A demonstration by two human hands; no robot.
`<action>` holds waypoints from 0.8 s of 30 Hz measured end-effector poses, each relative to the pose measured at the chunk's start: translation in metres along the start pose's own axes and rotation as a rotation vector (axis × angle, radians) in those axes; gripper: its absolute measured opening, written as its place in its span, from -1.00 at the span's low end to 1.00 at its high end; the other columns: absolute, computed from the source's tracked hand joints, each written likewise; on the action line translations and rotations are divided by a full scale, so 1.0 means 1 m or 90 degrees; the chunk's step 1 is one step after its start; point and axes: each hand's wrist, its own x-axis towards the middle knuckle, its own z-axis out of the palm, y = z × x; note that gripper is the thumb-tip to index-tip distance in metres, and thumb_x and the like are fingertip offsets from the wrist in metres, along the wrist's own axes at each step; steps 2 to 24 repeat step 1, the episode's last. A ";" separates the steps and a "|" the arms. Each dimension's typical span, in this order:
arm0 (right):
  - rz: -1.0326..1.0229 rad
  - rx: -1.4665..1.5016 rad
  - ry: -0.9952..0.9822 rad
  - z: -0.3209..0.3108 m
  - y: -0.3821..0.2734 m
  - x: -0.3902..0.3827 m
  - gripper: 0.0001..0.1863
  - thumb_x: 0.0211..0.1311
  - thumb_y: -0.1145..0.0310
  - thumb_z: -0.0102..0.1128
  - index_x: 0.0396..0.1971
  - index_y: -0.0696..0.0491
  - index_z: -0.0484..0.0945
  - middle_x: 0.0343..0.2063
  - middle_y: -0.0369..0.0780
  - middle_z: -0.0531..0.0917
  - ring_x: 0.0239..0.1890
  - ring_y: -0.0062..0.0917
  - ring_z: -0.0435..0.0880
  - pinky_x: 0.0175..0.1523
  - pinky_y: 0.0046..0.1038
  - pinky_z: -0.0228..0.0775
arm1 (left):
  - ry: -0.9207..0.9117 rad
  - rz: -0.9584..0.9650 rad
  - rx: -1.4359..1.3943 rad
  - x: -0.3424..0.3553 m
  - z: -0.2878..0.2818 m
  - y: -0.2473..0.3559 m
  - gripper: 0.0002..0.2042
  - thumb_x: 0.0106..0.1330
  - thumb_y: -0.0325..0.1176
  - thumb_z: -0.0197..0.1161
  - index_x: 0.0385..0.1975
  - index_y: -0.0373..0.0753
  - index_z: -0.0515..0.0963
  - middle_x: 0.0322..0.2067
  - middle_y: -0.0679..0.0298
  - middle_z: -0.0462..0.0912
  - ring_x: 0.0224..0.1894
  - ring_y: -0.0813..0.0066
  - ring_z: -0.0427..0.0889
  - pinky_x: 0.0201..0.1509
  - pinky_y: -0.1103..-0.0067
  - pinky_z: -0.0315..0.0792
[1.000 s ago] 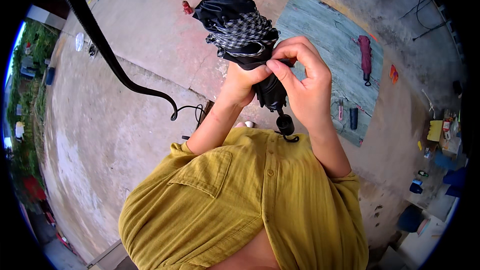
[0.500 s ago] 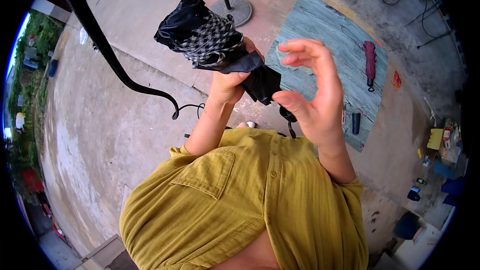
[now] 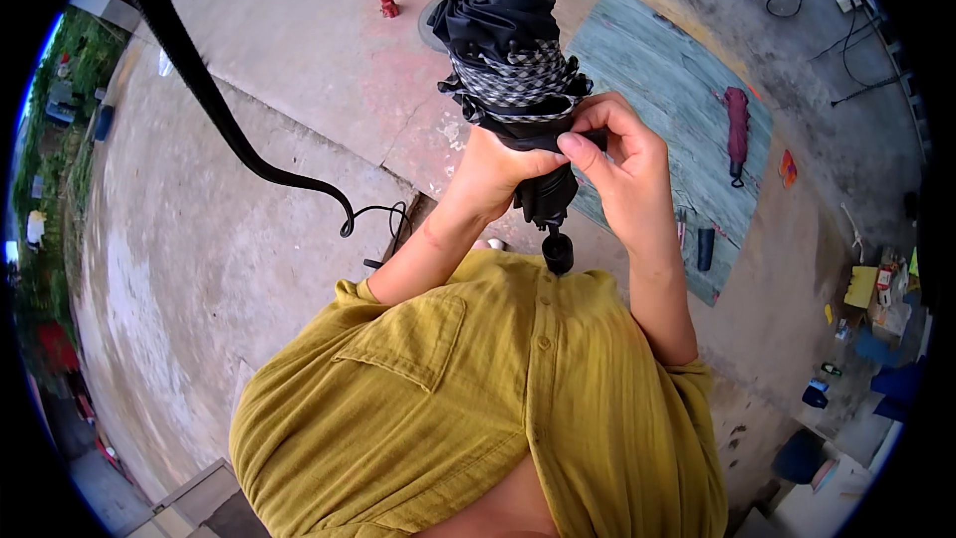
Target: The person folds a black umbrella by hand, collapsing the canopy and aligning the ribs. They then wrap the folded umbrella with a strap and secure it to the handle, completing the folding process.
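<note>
A folded black umbrella (image 3: 513,70) with a black-and-white checked band of cloth is held upright before me, its canopy bunched at the top. My left hand (image 3: 498,169) is wrapped round its lower folds. At its right side, my right hand (image 3: 629,147) pinches a short black strap (image 3: 596,135) between thumb and fingers. Below both hands, the dark handle (image 3: 558,253) hangs close to my shirt. The left fingers behind the cloth are partly hidden.
Right of the umbrella lies a blue-green wood-patterned board (image 3: 637,65), bearing a furled maroon umbrella (image 3: 737,130) and a dark cylinder (image 3: 706,249). A thick black cable (image 3: 234,139) hangs at left. Beyond stand a round base (image 3: 432,32) and a small red object (image 3: 387,4).
The umbrella has swung from a leftward slant to nearly upright and shifted right. My right hand, open and apart before, has closed on the strap.
</note>
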 end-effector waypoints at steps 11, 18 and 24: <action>0.037 0.032 0.000 -0.002 0.003 -0.003 -0.80 0.14 0.41 0.30 -0.34 0.19 0.50 -0.28 -0.26 0.51 -0.27 -0.53 0.53 -0.04 -0.48 0.38 | -0.007 -0.001 0.004 0.000 0.003 0.001 -0.48 -0.09 -0.52 0.46 -0.03 -0.33 0.49 -0.12 0.26 0.59 -0.10 0.47 0.56 0.01 0.54 0.45; 0.037 0.032 0.000 -0.002 0.003 -0.003 -0.80 0.14 0.41 0.30 -0.34 0.19 0.50 -0.28 -0.26 0.51 -0.27 -0.53 0.53 -0.04 -0.48 0.38 | -0.007 -0.001 0.004 0.000 0.003 0.001 -0.48 -0.09 -0.52 0.46 -0.03 -0.33 0.49 -0.12 0.26 0.59 -0.10 0.47 0.56 0.01 0.54 0.45; 0.037 0.032 0.000 -0.002 0.003 -0.003 -0.80 0.14 0.41 0.30 -0.34 0.19 0.50 -0.28 -0.26 0.51 -0.27 -0.53 0.53 -0.04 -0.48 0.38 | -0.007 -0.001 0.004 0.000 0.003 0.001 -0.48 -0.09 -0.52 0.46 -0.03 -0.33 0.49 -0.12 0.26 0.59 -0.10 0.47 0.56 0.01 0.54 0.45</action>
